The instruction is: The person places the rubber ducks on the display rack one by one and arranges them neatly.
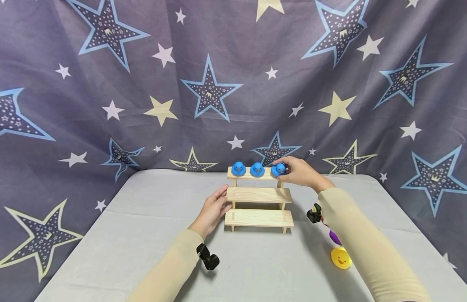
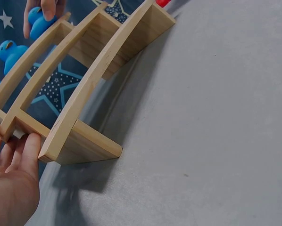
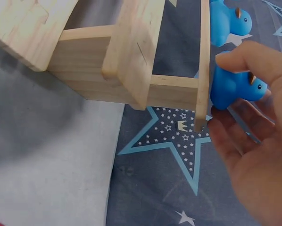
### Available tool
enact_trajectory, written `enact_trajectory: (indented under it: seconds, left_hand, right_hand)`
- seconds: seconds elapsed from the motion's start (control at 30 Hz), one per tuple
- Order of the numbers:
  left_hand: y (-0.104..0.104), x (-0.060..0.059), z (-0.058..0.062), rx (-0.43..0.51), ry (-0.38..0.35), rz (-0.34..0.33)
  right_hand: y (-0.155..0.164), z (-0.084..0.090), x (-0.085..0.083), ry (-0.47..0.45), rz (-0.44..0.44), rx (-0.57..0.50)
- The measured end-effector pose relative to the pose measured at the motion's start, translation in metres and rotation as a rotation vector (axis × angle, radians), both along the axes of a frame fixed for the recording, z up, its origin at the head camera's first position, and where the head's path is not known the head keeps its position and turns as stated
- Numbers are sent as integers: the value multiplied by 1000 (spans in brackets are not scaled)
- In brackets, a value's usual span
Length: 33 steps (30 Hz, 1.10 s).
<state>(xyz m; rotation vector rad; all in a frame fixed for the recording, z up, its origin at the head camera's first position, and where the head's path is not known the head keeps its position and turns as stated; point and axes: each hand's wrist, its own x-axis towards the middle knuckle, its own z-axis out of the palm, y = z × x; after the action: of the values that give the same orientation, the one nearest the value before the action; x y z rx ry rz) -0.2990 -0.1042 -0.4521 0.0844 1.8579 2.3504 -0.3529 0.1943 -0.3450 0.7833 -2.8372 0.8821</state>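
Observation:
A three-step wooden shelf [image 1: 259, 203] stands mid-table. Three blue ducks sit in a row on its top step: left [image 1: 238, 168], middle [image 1: 257, 169] and right [image 1: 278, 170]. My right hand [image 1: 289, 170] pinches the right duck [image 3: 233, 87] between thumb and fingers at the step's right end; the middle duck [image 3: 228, 19] sits just beyond it. My left hand [image 1: 221, 202] rests with straight fingers [image 2: 25, 153] against the shelf's [image 2: 84, 94] left end, holding nothing.
A yellow duck [image 1: 340, 257] and a purple object [image 1: 335, 237] lie on the grey table [image 1: 142, 239] to the right, under my right forearm. A star-patterned cloth [image 1: 210, 84] hangs behind the table, close behind the shelf.

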Motion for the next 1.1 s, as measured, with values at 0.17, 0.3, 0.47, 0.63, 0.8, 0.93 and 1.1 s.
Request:
enact_trajectory:
  seconds: [0.17,0.3,0.47,0.63,0.8,0.93,1.1]
  left_hand:
    - [0,0,0,5,0,2]
    - [0,-1,0,5,1,4]
    - [0,-1,-1,8,-2,6]
    - [0,-2,-1,8,-2,9]
    - [-1,-2,-1,9,-5,9]
    - [0,-2,-1,9,-6,9]
    - [0,-1,-1,11,-4,6]
  right_hand:
    - [-1,-5,-4,-30,-17,-14]
    - [0,-8,-6,-63,-31,-27]
    - [0,-8,-6,-93,-39,-42]
    - [0,-8,-6,-89,-34,-50]
    - [0,-8,-5,-81,-33,-47]
    - [2,-7,-4,-61,-10,-49]
    - [8,-4,-1,-48,1,-46]
